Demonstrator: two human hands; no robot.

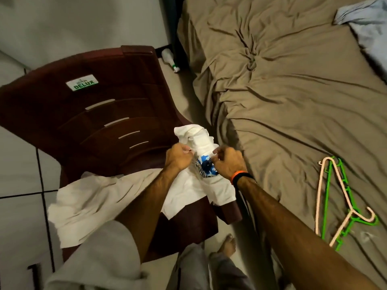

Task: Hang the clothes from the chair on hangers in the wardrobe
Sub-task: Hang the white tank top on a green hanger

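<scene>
A dark maroon plastic chair point(88, 114) stands left of the bed. A white T-shirt point(201, 141) with a blue print lies bunched over the chair's right armrest. My left hand point(178, 158) and my right hand point(228, 164) both grip this shirt, one on each side of the print. A second pale garment point(94, 201) is spread across the chair's seat and hangs off its left front. A pink hanger point(326, 191) and a green hanger point(343, 185) lie crossed on the bed at the right. No wardrobe is in view.
The bed point(282, 91) with a rumpled brown sheet fills the right side, close to the chair. A light blue cloth point(368, 24) lies at its far corner. A white bottle point(170, 59) lies on the tiled floor between chair and bed. My bare foot point(227, 245) stands below.
</scene>
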